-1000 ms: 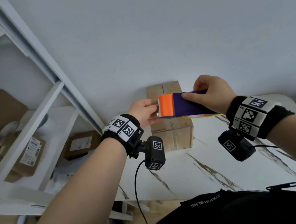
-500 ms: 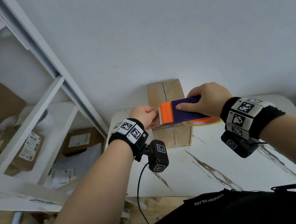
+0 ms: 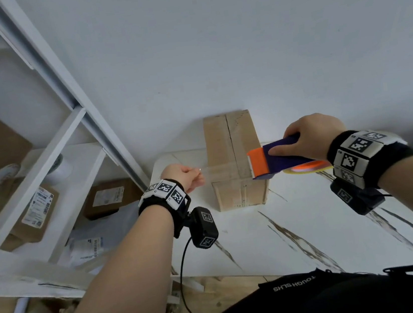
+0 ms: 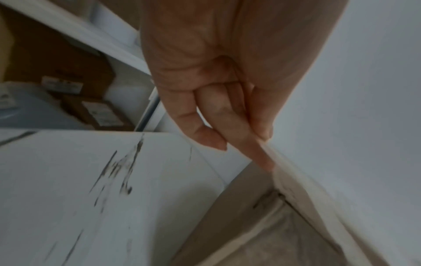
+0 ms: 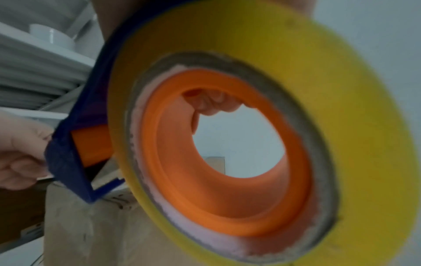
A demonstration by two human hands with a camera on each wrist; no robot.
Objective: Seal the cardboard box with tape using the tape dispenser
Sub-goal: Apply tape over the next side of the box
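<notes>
Left hand [image 3: 186, 178] at 9 o'clock of box [image 3: 231, 150]; thumb and fingers [image 4: 230, 124] pinched on free end of clear tape [image 3: 218, 171], remaining fingers curled. Tape stretched taut from that pinch across near end of box top, toward 3 o'clock, into dispenser [image 3: 273, 156]. Cannot tell whether strip touched cardboard or hung just above it.

Right hand [image 3: 307, 135] at 3 o'clock of box, clenched round purple body of dispenser, index finger laid along its side. Orange cutter end pointed toward 9 o'clock, over right top edge of box. Yellow roll [image 5: 262, 126] with orange hub seated under dispenser body; right wrist view blurred.

Box stood on white table [image 3: 313, 221], long axis running 6 to 12 o'clock, far end against wall [image 3: 238, 47]. Centre seam of top flaps visible, not covered lengthwise.

White shelf [image 3: 44, 167] at 9 o'clock of table, with labelled parcels [image 3: 109, 198] on it.
</notes>
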